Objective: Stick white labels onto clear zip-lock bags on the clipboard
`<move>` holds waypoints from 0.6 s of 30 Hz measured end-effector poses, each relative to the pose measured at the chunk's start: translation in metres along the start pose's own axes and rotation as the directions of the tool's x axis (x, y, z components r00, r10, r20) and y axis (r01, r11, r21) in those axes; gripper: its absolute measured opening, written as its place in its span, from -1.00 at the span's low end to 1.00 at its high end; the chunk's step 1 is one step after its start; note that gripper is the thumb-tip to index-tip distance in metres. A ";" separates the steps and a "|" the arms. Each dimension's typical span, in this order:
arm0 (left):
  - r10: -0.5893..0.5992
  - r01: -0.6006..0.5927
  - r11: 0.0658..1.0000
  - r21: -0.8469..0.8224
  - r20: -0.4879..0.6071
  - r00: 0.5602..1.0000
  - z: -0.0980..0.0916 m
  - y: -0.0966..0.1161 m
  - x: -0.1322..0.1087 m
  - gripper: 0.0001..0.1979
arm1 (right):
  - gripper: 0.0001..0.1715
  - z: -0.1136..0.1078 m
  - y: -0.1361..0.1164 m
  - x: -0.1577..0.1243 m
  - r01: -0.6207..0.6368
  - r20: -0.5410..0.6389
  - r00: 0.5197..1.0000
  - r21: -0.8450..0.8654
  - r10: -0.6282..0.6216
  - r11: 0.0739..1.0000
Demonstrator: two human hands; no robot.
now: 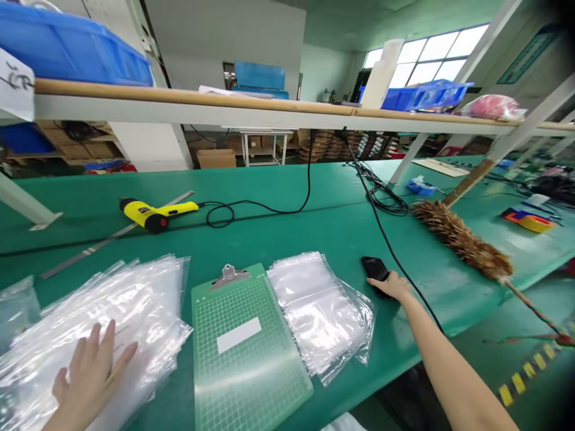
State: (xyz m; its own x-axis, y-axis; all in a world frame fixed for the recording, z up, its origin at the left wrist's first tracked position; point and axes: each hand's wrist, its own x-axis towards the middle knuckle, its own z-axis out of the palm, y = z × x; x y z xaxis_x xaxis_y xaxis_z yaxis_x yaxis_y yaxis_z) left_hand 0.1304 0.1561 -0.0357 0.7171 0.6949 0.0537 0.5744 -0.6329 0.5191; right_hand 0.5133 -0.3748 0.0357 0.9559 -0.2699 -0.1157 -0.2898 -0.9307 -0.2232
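- Your left hand [90,380] is open, fingers spread and palm down on a pile of clear plastic bags [94,305]. It grips nothing. The pile runs out of view past the left side and lies just beside the clipboard, leaving no open room between them.
- Farther off, a yellow-and-black heat gun [155,214] lies on a steel ruler [117,234], with open green tabletop between them and the bags.
- Straight ahead, a green gridded clipboard [251,353] with a metal clip [230,275] and a white label [239,335] runs off the near side of view.
- Just right of it sits a stack of clear zip bags [318,311], its loose corners splayed.
- Your right hand [390,286] lies over the near end of a black phone [375,269], fingers extended. You cannot tell whether it is gripping. Bare tabletop separates the phone from the zip bags.
- A black cable [404,275] runs just right of that hand and drops past the table's near edge [453,332], the nearest boundary on this side.
- Farther right, a feather duster [462,242] slants across the view, its tip reaching past that edge.
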 end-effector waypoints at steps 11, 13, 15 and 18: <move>0.144 0.214 0.575 -0.790 0.355 0.924 0.023 0.232 -0.071 -0.48 | -0.12 0.018 -0.085 -0.162 0.559 -0.286 0.829 0.376 -0.481 0.739; 0.216 0.301 0.327 -0.896 0.381 0.899 0.040 0.276 -0.078 -0.39 | -0.14 0.026 -0.099 -0.208 0.605 -0.294 0.791 0.508 -0.536 0.613; 0.120 0.437 0.104 -0.894 0.447 0.886 0.051 0.299 -0.081 -0.40 | -0.11 0.032 -0.104 -0.241 0.537 -0.192 0.803 0.646 -0.564 0.543; -0.019 0.530 -0.074 -0.845 0.533 0.846 0.054 0.301 -0.082 -0.46 | -0.17 0.033 -0.100 -0.263 0.218 0.096 0.752 0.897 -0.652 0.384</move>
